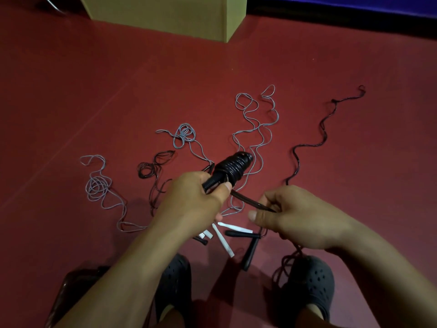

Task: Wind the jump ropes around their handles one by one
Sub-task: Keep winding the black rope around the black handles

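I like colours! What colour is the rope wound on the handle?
Black rope, seen in the head view.

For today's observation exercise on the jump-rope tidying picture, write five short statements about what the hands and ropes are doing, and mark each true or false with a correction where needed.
1. The left hand grips the black plastic handles wound with black rope. True.
2. The right hand is idle and holds nothing. False: it pinches a stretch of the black rope running from the bundle.
3. Pale grey ropes lie loose on the dark red floor. True.
4. The white plastic handles lie inside the tan cardboard box. False: they lie on the floor between the forearms.
5. The person is barefoot. False: black perforated clogs are worn.
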A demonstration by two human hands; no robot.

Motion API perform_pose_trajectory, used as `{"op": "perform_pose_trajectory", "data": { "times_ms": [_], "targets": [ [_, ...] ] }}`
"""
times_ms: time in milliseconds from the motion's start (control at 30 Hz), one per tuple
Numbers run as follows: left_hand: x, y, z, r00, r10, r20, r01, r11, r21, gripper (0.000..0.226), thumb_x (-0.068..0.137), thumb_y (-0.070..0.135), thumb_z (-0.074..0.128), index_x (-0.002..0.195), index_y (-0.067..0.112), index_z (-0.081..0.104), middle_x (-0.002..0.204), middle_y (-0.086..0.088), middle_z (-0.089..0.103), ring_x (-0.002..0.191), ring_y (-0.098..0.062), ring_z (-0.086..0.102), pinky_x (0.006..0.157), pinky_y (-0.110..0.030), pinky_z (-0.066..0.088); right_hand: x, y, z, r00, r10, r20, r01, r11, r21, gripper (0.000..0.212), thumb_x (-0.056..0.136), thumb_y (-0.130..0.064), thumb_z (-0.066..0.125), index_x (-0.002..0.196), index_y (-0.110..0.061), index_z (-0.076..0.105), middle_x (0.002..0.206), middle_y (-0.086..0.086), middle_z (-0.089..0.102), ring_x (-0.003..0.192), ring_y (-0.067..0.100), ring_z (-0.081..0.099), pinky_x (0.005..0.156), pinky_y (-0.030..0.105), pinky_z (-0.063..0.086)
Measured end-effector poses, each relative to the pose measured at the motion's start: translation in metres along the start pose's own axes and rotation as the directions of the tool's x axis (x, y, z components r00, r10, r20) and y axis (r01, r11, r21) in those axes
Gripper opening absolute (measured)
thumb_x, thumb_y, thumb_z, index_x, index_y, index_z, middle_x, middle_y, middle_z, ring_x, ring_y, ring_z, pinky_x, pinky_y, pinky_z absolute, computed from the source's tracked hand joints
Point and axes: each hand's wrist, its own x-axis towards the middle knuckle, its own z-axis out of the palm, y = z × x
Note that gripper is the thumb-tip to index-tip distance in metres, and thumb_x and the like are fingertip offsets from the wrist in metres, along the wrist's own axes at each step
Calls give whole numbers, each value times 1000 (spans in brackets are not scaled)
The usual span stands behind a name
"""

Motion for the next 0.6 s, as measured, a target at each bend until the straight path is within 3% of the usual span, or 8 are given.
{"op": "perform_pose_trajectory", "data": {
  "times_ms": [67,167,367,500,600],
  "targets": [
    [2,-1,-2,998,8,-60,-6,999,37,24,93,37,62,79,18,64,58,-4,70,40,-4,58,41,-19,42,-2,0,-2,1000,-15,-9,15,1000,5,26,89,-39,66,78,-16,62,56,-8,51,54,8,47,54,27,39],
    [5,-4,-3,990,19,-140,-13,999,49,30,91,38,64,75,13,62,56,-4,69,41,-5,58,47,-23,42,-2,1,-2,999,-32,-24,33,999,34,17,93,-31,61,84,-18,66,64,0,61,57,9,52,59,37,47],
    [6,-6,-1,984,17,-175,-4,997,75,24,88,38,67,77,17,65,57,-2,69,37,-3,51,48,-23,36,4,3,0,972,71,-225,-88,994,-66,36,90,-43,62,74,-12,66,65,5,67,62,18,62,53,25,43],
    [9,-8,0,978,22,-210,4,993,122,26,85,40,69,73,18,63,61,-2,69,57,-18,65,58,-39,52,2,4,-1,983,11,-185,-25,997,-73,32,88,-46,64,74,-17,63,56,-7,58,50,2,48,49,17,35],
    [9,-10,0,981,16,-196,11,990,138,26,84,40,70,70,21,60,64,-2,67,64,-22,69,63,-42,55,-1,1,1,987,-108,-123,103,993,-50,23,88,-38,67,74,-21,60,55,-16,55,50,1,48,49,14,35]
  ]
}}
